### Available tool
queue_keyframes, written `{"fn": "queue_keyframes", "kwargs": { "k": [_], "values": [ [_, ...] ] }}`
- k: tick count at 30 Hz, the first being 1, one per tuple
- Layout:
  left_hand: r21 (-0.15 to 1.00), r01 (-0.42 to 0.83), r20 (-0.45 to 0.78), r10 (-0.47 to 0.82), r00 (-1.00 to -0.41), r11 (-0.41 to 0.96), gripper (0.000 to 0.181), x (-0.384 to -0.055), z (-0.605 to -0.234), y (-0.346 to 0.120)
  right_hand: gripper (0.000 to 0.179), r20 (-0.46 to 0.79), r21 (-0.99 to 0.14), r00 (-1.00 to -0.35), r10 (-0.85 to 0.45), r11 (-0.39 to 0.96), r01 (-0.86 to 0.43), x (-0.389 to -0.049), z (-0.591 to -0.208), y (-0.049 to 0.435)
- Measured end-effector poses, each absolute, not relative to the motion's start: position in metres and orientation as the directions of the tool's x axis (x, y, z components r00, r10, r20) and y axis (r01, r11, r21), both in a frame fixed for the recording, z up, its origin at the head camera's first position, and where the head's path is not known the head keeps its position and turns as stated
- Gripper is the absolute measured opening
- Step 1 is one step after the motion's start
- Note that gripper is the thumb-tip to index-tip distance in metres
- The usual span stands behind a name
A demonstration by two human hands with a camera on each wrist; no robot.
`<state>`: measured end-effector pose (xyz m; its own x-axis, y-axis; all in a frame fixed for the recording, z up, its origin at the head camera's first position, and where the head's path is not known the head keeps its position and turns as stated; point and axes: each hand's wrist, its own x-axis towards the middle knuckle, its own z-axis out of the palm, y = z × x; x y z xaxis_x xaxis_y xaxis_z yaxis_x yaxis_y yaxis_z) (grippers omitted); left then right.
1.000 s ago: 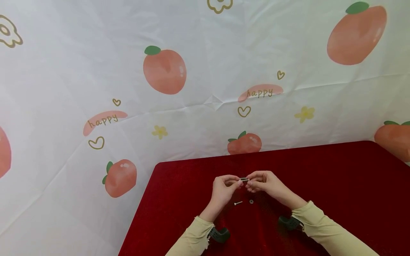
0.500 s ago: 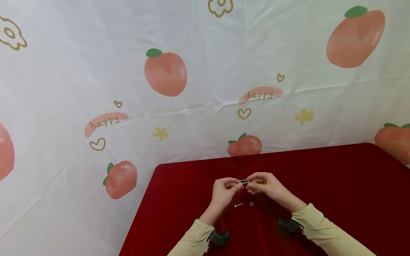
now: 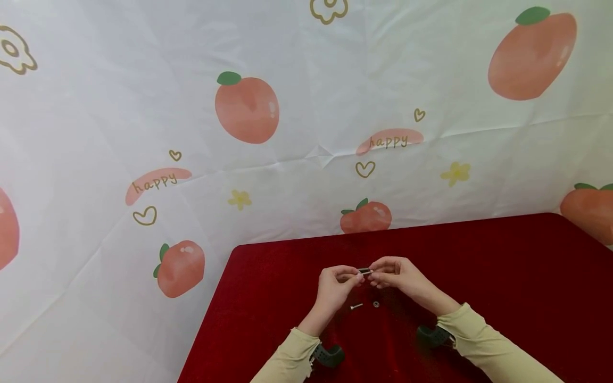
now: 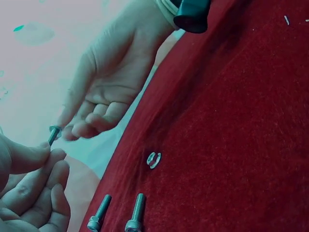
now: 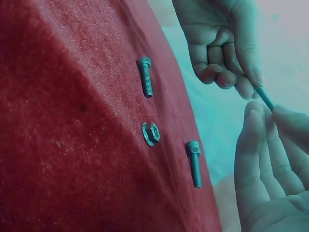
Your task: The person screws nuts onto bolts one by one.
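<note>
Person's left hand [image 3: 333, 284] and right hand [image 3: 407, 277] raised over red cloth [image 3: 479, 276], fingertips nearly meeting. Left hand pinches the shaft of a slim metal fastener [image 5: 264, 98] between thumb and index finger; right hand pinches its other end, gap between hands narrow. Fastener sits up off the cloth, between the two sets of fingertips; left wrist view shows a wider end by the right fingers, can't tell if nut or head. On the cloth, nearer the person than the hands: a loose bolt [image 3: 356, 306] lying flat, head to the left, metal ring [image 3: 375, 304] just right of it, apart. Wrist views show a second bolt [image 5: 194, 164] lying near them. White backdrop [image 3: 306, 106] with printed peaches behind; sleeves [image 3: 287, 354] pale
</note>
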<state>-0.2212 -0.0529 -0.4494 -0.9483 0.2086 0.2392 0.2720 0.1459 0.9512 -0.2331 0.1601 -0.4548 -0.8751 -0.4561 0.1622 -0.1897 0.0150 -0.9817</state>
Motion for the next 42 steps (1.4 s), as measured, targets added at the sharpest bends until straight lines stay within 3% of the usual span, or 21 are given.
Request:
{"fn": "queue_keyframes", "kwargs": {
  "k": [6,13,18,22,29,37,42],
  "values": [
    [0.952,0.282,0.247,0.242,-0.938,0.121,0.013,-0.21,-0.435,-0.052,0.037,0.093,-0.985,-0.903,-0.42,0.091,-0.144,-0.233,-0.454,0.156],
    [0.955,0.279,0.247,0.249,-0.936,0.101,0.012,-0.201,-0.42,-0.053,0.039,0.136,-0.987,-0.875,-0.464,0.011,-0.159,-0.233,-0.454,0.16],
    [0.969,0.245,0.229,0.256,-0.939,0.031,0.012,-0.203,-0.422,-0.052,0.032,0.135,-0.981,-0.878,-0.46,0.061,-0.183,-0.234,-0.454,0.159],
    [0.973,0.228,0.212,0.256,-0.943,0.033,0.015,-0.204,-0.424,-0.052,0.036,0.083,-0.982,-0.887,-0.454,0.115,-0.15,-0.234,-0.453,0.157],
    [0.981,0.195,0.188,0.257,-0.948,0.002,0.015,-0.204,-0.423,-0.052,0.039,0.123,-0.989,-0.863,-0.49,0.007,-0.145,-0.235,-0.451,0.161],
    [0.986,0.16,0.164,0.249,-0.954,-0.036,0.016,-0.221,-0.449,-0.051,0.036,0.064,-0.987,-0.883,-0.465,0.098,-0.124,-0.234,-0.449,0.156],
    [0.989,0.14,0.147,0.241,-0.959,-0.046,0.015,-0.219,-0.449,-0.052,0.037,0.087,-0.989,-0.859,-0.504,0.063,-0.137,-0.234,-0.45,0.158]
  ]
}}
